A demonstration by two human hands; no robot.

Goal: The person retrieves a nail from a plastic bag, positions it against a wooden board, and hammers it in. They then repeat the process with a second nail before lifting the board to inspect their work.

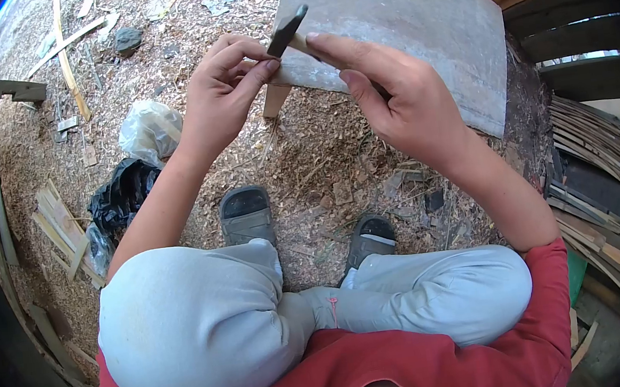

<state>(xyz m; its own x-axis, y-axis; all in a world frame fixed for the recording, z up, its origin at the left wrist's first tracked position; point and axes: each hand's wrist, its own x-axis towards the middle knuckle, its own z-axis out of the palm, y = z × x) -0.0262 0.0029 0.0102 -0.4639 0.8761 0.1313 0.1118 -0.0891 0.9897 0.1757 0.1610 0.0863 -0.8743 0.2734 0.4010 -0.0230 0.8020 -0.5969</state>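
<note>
My left hand (225, 88) is closed, thumb and fingers pinching a narrow dark strip (288, 31) that slants up to the right. Its kind is not clear. Just right of the strip, a small tan piece (299, 42) lies against the fingertips of my right hand (402, 95). The right index finger stretches toward the strip and the thumb sits lower, while the other fingers are largely hidden. Beneath both hands lies a grey, worn board (414, 36), with a wooden block (276, 101) under its near left corner.
Wood shavings (312, 147) cover the ground. At left are a clear plastic bag (150, 131), a black bag (123, 193), loose slats (61, 225) and a dark stone (127, 38). Stacked wooden strips (590, 135) lie at right. My sandaled feet (246, 216) are below the board.
</note>
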